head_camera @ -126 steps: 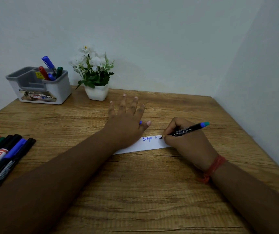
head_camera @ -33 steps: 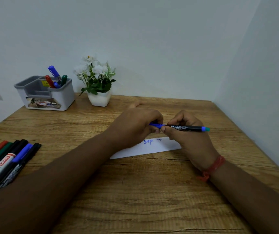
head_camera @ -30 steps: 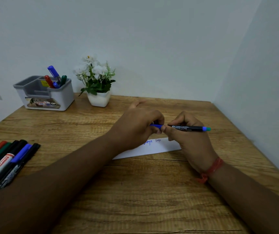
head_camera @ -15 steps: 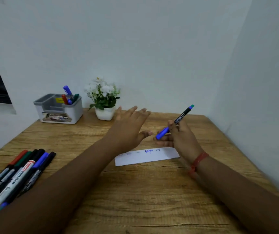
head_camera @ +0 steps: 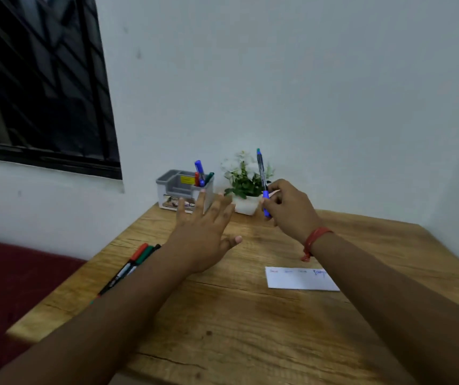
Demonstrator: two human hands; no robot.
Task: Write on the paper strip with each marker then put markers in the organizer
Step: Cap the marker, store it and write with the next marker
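My right hand (head_camera: 289,209) pinches a capped blue marker (head_camera: 261,176), held nearly upright in front of the flower pot. Spread flat with straight fingers, my left hand (head_camera: 203,232) hovers over the table and holds nothing; its fingertips overlap the front of the grey organizer (head_camera: 172,190). The organizer stands at the back against the wall with blue, red and green markers (head_camera: 200,175) in its right compartment. The white paper strip (head_camera: 297,279) with small writing lies on the table under my right forearm. Several loose markers (head_camera: 136,262) lie at the table's left edge, partly hidden by my left forearm.
A white pot of white flowers (head_camera: 243,187) stands just right of the organizer. The wooden table (head_camera: 250,329) meets the wall at the back and right. A dark window (head_camera: 36,79) is on the left wall, with red floor (head_camera: 8,287) below.
The cap went onto the blue marker, then my hands parted. My right hand carried the marker up and back toward the organizer; my left hand opened and reached forward. The view swung left.
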